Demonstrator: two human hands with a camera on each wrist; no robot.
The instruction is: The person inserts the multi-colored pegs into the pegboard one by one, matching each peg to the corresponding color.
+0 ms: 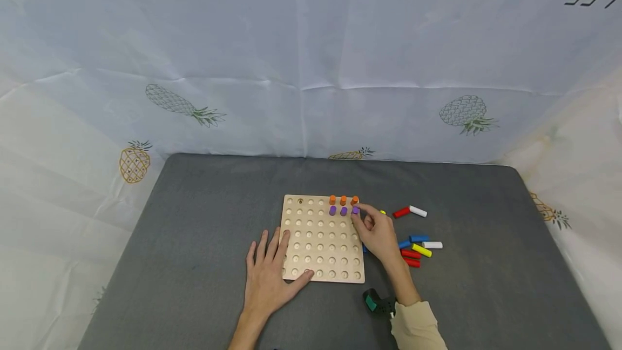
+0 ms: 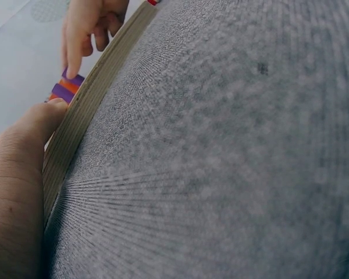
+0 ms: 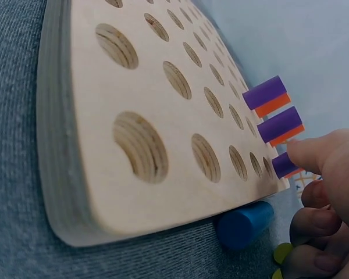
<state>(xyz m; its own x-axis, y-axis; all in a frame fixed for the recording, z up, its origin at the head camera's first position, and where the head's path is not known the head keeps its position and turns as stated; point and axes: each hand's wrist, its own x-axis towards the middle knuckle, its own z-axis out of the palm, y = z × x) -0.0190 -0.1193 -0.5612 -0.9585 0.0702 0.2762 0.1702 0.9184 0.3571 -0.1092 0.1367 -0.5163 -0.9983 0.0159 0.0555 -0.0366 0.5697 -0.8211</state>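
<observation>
A pale wooden pegboard [image 1: 340,280] with rows of round holes lies on the table. My left hand [image 1: 269,280] is spread flat over its left side, thumb on the near edge. At the far right corner my right hand [image 1: 381,234] pinches a purple peg [image 1: 356,210] between thumb and forefinger, its other fingers curled. That peg [image 3: 283,165] stands in the right-hand end hole of the second row. Two more purple pegs [image 3: 279,124] stand beside it. Behind them, three orange pegs [image 1: 343,200] fill the same columns of the back row.
Loose red pegs [image 1: 411,254], blue pegs [image 1: 419,239], yellow pegs [image 1: 421,250] and white pegs [image 1: 432,245] lie right of the board. One blue peg [image 3: 244,225] lies by its right edge. A dark object with a green patch [image 1: 371,302] sits near the right forearm.
</observation>
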